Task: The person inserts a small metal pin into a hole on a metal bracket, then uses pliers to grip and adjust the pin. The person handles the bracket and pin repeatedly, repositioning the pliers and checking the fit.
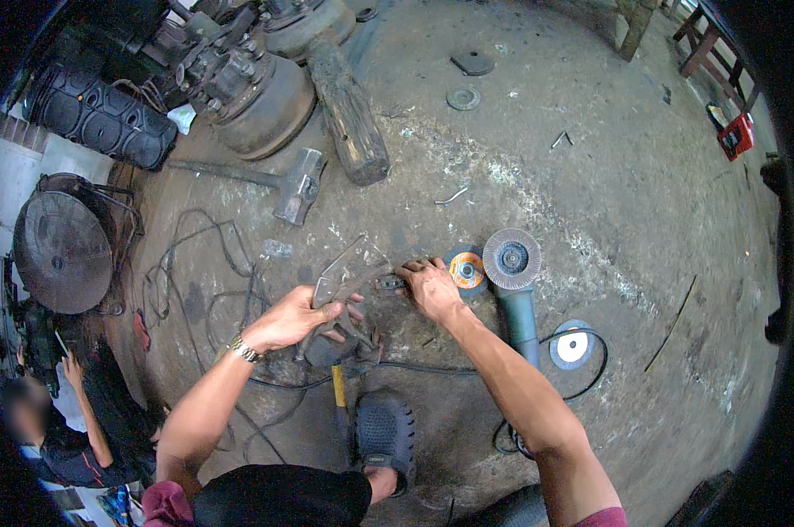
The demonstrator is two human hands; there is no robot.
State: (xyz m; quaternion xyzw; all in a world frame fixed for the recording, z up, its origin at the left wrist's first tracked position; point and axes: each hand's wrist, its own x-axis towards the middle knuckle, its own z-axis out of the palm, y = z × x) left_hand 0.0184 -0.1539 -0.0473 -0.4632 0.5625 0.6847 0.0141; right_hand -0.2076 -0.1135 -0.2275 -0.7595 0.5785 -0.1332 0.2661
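Nearest the camera, along the lower edge, a black-clad knee [278, 496], with a dark clog [384, 426] on the concrete floor [625, 220] just beyond. Farther out, near the middle of the view, in the left hand [283, 323]: a thin, clear plastic piece [353, 270], perhaps safety glasses, though too see-through to name with certainty. Likely very light, springy rather than soft, smooth enough to slide under dusty fingers, and easily scratched or cracked by a hard squeeze; best taken by the rim or a corner, with the broad clear face left untouched. Left hand closed on its near end, thumb laid over the top, fingers curled beneath. Right hand [432, 290] low and close to the floor, fingers bent and bunched, tips at a small grey piece [390, 283], apparently metal; cannot tell whether pinched or merely touched. Probably hard and stiff, fit for a grip by its sides between thumb and forefinger. Just beside the right hand, an orange-and-grey abrasive disc [465, 270], then an angle grinder [520, 321] with its flap disc [512, 255] facing up; farther right, a blue-and-white disc [572, 345], and well beyond the left hand, a sledgehammer [300, 186]
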